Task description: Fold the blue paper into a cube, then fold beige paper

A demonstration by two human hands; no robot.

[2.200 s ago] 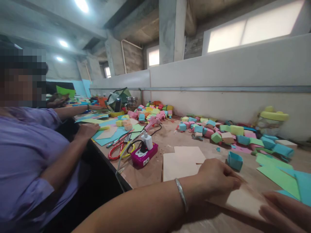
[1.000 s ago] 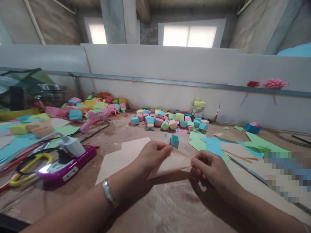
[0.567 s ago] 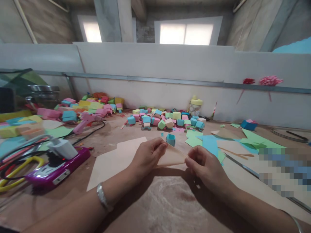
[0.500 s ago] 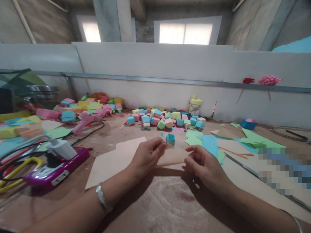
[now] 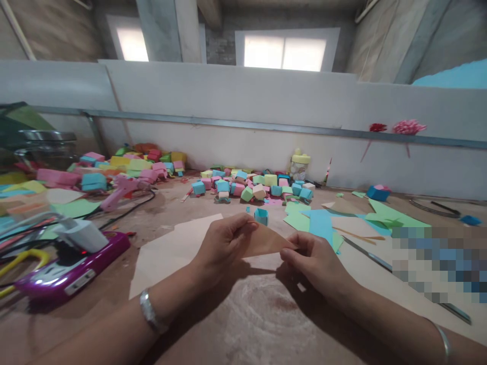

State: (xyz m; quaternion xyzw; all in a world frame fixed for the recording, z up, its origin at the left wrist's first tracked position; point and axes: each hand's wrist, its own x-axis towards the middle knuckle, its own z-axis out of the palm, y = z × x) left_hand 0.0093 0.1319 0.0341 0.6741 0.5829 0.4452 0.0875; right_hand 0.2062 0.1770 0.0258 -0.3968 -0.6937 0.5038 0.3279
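Between my two hands is a piece of tan paper (image 5: pixel 266 240), raised a little off the table and casting a shadow. My left hand (image 5: pixel 225 248) pinches its left end, thumb on top. At the right tip, the thumb and fingers of my right hand (image 5: pixel 315 259) are closed on the paper. Just behind the paper stands a small open blue paper box (image 5: pixel 261 216). Beneath and beside my left hand lie larger sheets of pale paper (image 5: pixel 163 258).
Many coloured paper cubes (image 5: pixel 243 185) sit along the wall. At left are a purple power strip (image 5: pixel 83 268) with cables and a pink glue gun (image 5: pixel 119 191). Green and blue paper sheets (image 5: pixel 321 223) and a long metal strip (image 5: pixel 367 253) lie at right. A yellow-lidded jar (image 5: pixel 300 165) stands behind.
My right hand has closed on the right tip of the tan paper, its fingers looser before. The paper now tilts more upright. The whole view has shifted slightly.
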